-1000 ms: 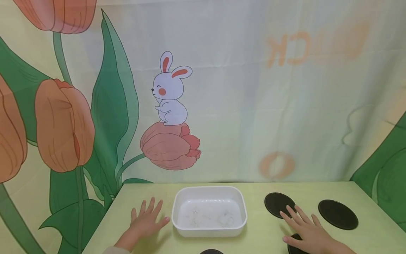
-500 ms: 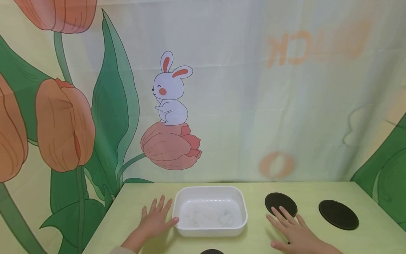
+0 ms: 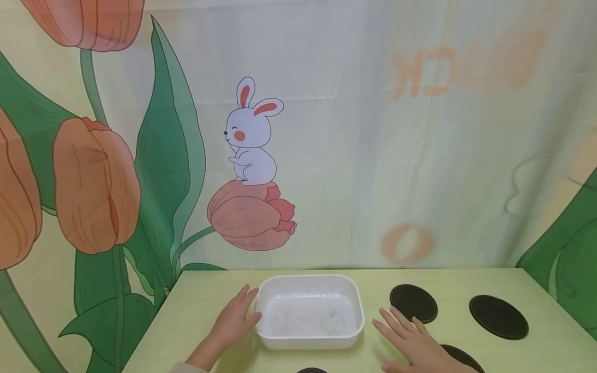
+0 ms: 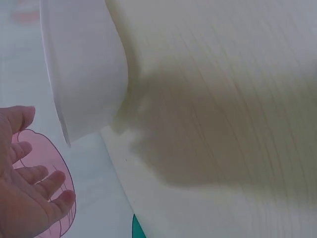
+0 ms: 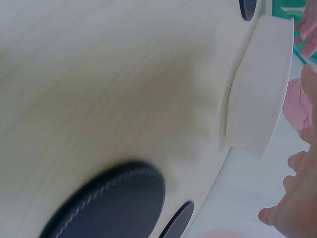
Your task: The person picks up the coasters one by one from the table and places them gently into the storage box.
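Left grip (image 3: 235, 322) released, holding nothing: fingers loosely bent, palm side toward the white tray (image 3: 310, 343). From my remote seat it looks close to the tray's left wall, and the left wrist view shows a sliver of gap. Right grip (image 3: 410, 344) also released, fingers spread and fairly straight, hanging above the bench (image 3: 219, 290) to the right of the tray, apart from it.

The tray sits upright on the bench between the two grips, rounded corners, long side facing me. Pale marks on its inner floor (too faint for me to tell what they are).

Black discs lying flat: one (image 3: 413, 303) just beyond the right fingertips, one (image 3: 499, 317) farther right, one (image 3: 463, 357) partly hidden behind the right grip, one (image 3: 312, 370) cut by the bottom edge. Stitching visible along one rim.

Behind the bench, a cloth backdrop (image 3: 336, 181) printed with tulips and a white rabbit.
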{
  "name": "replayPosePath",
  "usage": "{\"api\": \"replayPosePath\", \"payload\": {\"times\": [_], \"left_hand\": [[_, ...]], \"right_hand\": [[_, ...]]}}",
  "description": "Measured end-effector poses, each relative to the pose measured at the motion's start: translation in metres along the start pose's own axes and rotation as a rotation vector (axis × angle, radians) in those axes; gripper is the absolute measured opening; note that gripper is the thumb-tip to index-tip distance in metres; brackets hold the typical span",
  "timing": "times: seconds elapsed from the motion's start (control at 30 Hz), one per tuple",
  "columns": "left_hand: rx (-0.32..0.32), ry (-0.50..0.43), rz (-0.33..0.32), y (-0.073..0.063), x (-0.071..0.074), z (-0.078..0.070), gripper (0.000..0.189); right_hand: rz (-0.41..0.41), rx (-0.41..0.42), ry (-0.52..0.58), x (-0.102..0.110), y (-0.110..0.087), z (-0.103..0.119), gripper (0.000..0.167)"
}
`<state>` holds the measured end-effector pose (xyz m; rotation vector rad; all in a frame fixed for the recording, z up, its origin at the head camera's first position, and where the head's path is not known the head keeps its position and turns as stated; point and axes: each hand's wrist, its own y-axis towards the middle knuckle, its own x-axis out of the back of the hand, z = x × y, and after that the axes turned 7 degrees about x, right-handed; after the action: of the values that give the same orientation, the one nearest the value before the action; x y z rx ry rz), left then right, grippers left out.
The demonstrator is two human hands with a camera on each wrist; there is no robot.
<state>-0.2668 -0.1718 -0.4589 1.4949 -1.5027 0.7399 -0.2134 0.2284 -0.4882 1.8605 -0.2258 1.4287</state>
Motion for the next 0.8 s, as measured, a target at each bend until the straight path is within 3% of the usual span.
{"api": "replayPosePath", "payload": {"times": [0.17,0.5,0.63,0.8], "left_hand": [[0.027,-0.071,-0.068,0.005,-0.005,0.002,0.044],[0.138,-0.162,-0.086,0.009,-0.01,0.001,0.039],[0.179,-0.236,-0.076,0.012,-0.012,0.001,0.042],[0.209,-0.324,-0.069,0.014,-0.016,0.001,0.043]], "right_hand": [[-0.019,0.06,-0.014,-0.005,0.011,0.011,0.068],[-0.137,0.202,-0.132,-0.013,0.025,0.021,0.062],[-0.164,0.237,-0.056,-0.015,0.031,0.028,0.06],[-0.145,0.198,0.054,-0.017,0.037,0.041,0.065]]}}
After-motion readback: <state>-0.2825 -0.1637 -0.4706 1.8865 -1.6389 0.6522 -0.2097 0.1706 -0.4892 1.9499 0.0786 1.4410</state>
